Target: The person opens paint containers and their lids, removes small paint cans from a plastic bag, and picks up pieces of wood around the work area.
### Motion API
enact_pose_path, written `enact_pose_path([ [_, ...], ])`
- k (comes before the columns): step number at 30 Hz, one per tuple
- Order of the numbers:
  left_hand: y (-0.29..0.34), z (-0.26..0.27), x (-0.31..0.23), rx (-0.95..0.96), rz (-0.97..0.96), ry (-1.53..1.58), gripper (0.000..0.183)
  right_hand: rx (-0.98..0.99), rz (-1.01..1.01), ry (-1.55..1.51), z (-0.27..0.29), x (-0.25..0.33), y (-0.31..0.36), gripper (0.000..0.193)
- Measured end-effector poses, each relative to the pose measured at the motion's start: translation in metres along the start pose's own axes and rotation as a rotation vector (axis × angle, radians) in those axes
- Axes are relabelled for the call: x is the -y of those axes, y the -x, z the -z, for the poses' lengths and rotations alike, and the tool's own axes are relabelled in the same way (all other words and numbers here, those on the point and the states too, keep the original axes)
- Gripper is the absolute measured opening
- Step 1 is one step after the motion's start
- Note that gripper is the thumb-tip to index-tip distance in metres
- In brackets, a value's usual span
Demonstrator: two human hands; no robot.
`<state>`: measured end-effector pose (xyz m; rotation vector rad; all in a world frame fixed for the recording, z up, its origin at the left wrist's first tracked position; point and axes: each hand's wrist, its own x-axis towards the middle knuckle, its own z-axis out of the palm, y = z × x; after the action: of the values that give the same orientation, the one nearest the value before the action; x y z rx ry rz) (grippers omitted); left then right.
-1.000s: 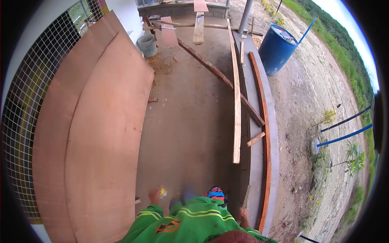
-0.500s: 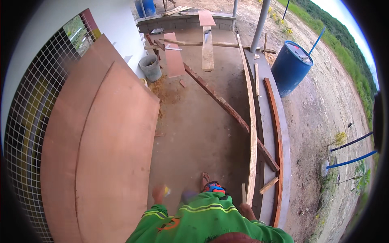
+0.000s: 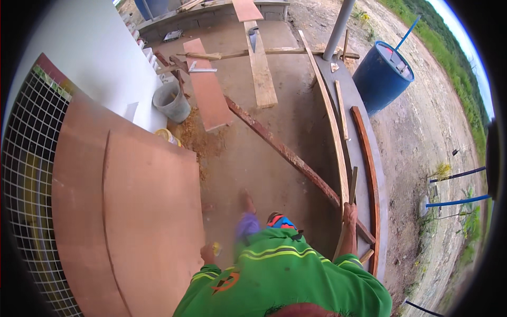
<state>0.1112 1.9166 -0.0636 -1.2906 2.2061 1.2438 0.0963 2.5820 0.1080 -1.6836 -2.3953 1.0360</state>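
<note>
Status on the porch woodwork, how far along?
Done: large reddish-brown plywood sheets lean stacked against the wire mesh. In hand: right hand grips a short wooden stick; left hand holds a small yellow object. Left: long wooden planks and rusty beam lie loose on the concrete floor.

Large reddish-brown plywood sheets lean at the near left against a wire mesh panel. Far left, a grey bucket stands by the white wall, just beside a flat red-brown board. A pale plank lies to its right. A long rusty beam runs diagonally across the concrete floor. At the far right a blue barrel stands on the dirt, near a grey post.
</note>
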Motion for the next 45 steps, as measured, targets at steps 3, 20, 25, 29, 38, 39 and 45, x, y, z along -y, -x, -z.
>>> enact_pose_path([
  [3, -0.005, -0.007, -0.196, -0.026, -0.274, 0.01, 0.068, 0.101, -0.035, 0.035, 0.026, 0.047, -0.011, 0.036],
  [20, -0.184, -0.131, -0.357, 0.134, -0.139, 0.261, 0.041, -0.272, 0.266, 0.08, -0.022, 0.36, -0.159, 0.033],
  [25, -0.179, -0.146, -0.368, -0.146, 0.335, 0.64, 0.051, -0.201, 0.311, -0.146, -0.02, 0.514, -0.237, 0.025],
  [29, -0.15, -0.157, -0.44, -0.461, 0.221, 0.725, 0.06, 0.141, 0.285, -0.196, -0.091, 0.593, -0.39, 0.037],
  [38, -0.071, -0.129, -0.578, -0.847, 0.165, 0.511, 0.065, 0.587, -0.175, -0.141, -0.174, 0.565, -0.575, 0.024],
  [39, -0.071, -0.128, -0.598, -0.885, 0.102, 0.522, 0.065, 0.625, -0.176, -0.132, -0.174, 0.566, -0.593, 0.024],
  [45, -0.082, -0.163, -0.693, -0.986, -0.008, 0.422, 0.064, 0.58, 0.424, -0.155, -0.207, 0.722, -0.638, 0.035],
])
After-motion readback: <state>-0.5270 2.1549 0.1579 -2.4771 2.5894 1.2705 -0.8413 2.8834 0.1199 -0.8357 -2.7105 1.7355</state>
